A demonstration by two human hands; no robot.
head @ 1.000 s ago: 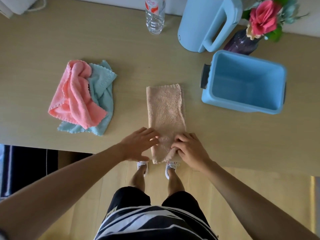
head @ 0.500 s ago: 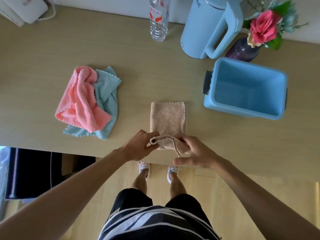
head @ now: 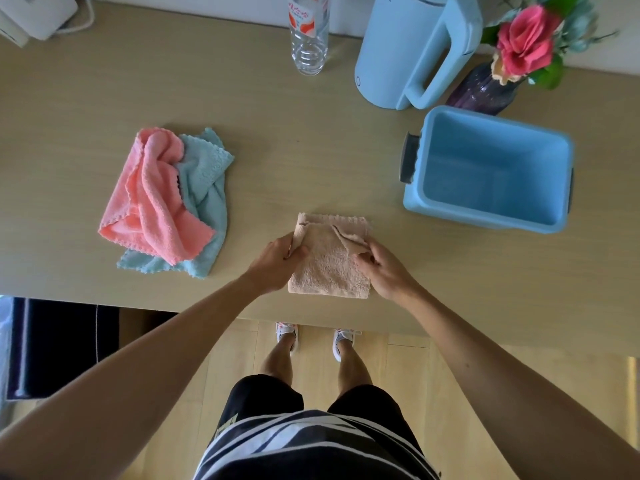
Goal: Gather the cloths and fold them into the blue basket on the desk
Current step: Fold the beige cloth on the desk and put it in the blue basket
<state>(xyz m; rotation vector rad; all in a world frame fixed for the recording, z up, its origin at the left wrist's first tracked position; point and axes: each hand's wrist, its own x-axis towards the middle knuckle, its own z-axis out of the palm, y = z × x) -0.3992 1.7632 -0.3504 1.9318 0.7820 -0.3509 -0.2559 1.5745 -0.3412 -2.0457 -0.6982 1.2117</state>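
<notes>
A beige cloth (head: 329,268) lies folded over on itself near the desk's front edge. My left hand (head: 278,263) pinches its left upper corner and my right hand (head: 384,268) pinches its right upper corner, with that corner slightly turned up. A pink cloth (head: 156,199) lies crumpled on top of a light teal cloth (head: 204,174) to the left on the desk. The blue basket (head: 415,206) stands empty at the right, apart from both hands.
Along the back of the desk stand a clear water bottle (head: 309,36), a light blue jug (head: 408,53) and a purple vase with a pink flower (head: 485,91). A white device (head: 38,15) sits at the far left corner. The desk edge (head: 207,308) runs just below the cloth.
Both hands lifted the near end of the long beige cloth and carried it away from me onto the far end, folding it in half. The other cloths and basket stayed put.
</notes>
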